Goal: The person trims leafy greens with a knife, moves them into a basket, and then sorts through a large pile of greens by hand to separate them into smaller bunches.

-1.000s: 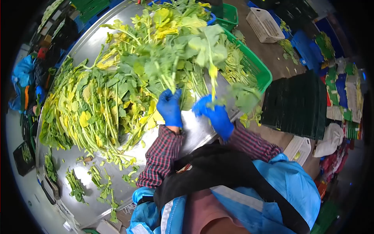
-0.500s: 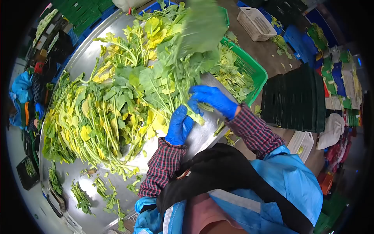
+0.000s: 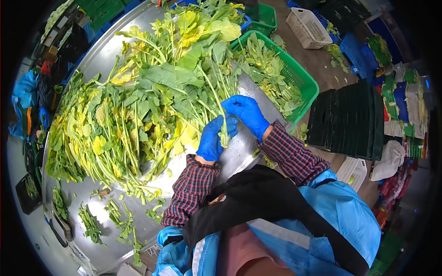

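Note:
My left hand [image 3: 215, 139], in a blue glove, is closed around the lower end of some leafy green stalks [image 3: 224, 135], whose cut ends poke out below the fingers. Just above and to the right, my right hand [image 3: 248, 113], also gloved, has its fingertips pinched on the stem of the same stalks. Broad leaves from them lie toward the pile. A large heap of leafy greens [image 3: 115, 124], partly yellowed, spreads over the metal table [image 3: 99, 48] left of my hands.
Beyond my right hand stands a green basket [image 3: 306, 87] with loose leaves. Small trimmed bunches [image 3: 90, 224] lie at the table's near left. Dark stacked crates [image 3: 345, 122] and a white crate [image 3: 307, 28] are on the floor. Another person's blue sleeve [image 3: 25, 89] shows at far left.
A large blurred leaf that stood up above my hands is out of that spot now. My right hand has shifted slightly up and left, pinching the stem. The left keeps its grip.

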{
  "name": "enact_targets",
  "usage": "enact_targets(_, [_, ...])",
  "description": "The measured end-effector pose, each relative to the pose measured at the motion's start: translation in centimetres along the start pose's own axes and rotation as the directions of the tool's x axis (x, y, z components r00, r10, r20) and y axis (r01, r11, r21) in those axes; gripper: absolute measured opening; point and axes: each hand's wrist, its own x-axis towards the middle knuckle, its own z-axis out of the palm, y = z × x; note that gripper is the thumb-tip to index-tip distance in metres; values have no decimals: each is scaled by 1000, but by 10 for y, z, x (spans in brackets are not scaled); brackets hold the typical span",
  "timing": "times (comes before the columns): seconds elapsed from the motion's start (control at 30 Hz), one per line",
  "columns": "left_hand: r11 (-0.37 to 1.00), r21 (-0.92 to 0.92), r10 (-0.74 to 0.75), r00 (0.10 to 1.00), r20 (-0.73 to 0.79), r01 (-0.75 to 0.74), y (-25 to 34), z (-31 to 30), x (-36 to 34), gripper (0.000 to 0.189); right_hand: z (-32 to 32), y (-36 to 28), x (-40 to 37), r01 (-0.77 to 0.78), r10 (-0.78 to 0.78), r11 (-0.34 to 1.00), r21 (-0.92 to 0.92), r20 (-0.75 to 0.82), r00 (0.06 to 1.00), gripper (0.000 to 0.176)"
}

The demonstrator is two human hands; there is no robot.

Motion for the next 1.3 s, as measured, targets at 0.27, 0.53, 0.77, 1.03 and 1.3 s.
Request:
enact_targets(0.27, [989, 29, 148, 958, -247, -145, 2, -10, 21, 29, 0, 15, -24, 149, -160, 959, -243, -24, 987, 9])
enact_targets(0.53, [920, 275, 348, 907, -237, -281, 28, -2, 12, 24, -81, 7, -2, 26, -236, 794, -607, -270, 934, 23])
enact_targets(0.77, [776, 505, 536, 817, -214, -377, -2, 7, 16, 12, 30, -32, 3, 127, -135, 948, -293, -10, 991, 17])
enact_targets(1.03, [788, 385, 532, 846, -35, -480, -13, 1, -1, 19, 15, -9, 21, 56, -39, 966, -253, 69, 997, 13])
enact_targets(1.3, [875, -210, 412, 899, -145, -435, 20, -13, 11, 40, -4, 34, -45, 345, -297, 937, -43, 417, 859, 13])
